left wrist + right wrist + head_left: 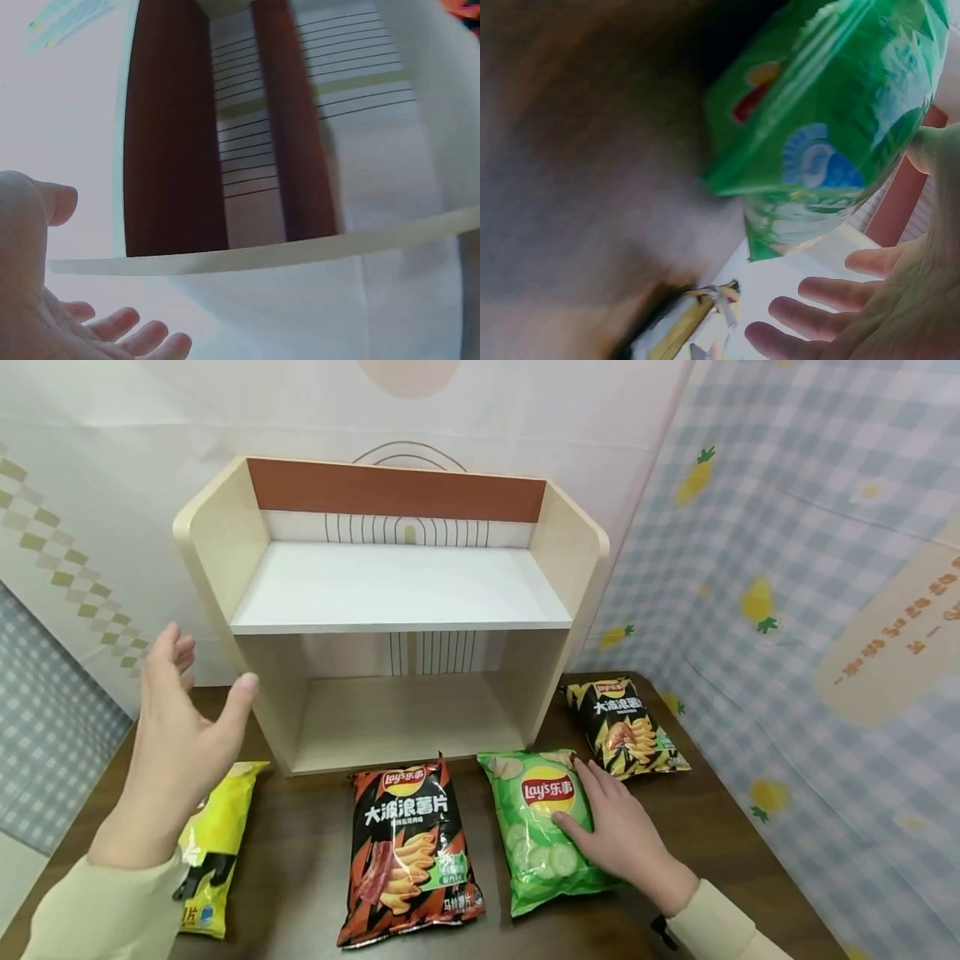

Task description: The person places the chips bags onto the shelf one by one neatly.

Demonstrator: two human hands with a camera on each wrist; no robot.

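Note:
A green Lay's potato chip bag (542, 852) with cucumber slices printed on it lies on the table, in front of the shelf's right side. My right hand (633, 835) is at its right edge, thumb over the front and fingers along the upper right side. In the right wrist view the bag (817, 135) bulges beside the thumb, and the fingers of that hand (889, 311) are spread and nearly straight. Raised at the shelf's left side, my left hand (180, 739) holds nothing, its thumb apart from the fingers. Below it, partly covered by the arm, lies a yellow chip bag (228, 814).
A two-tier wooden shelf (401, 585) with a white upper board stands against the patterned cloth backdrop. Before it lies a black-and-red chip bag (408, 860), left of the green one. A black-and-yellow chip bag (622, 727) rests right of the shelf, near the table's edge.

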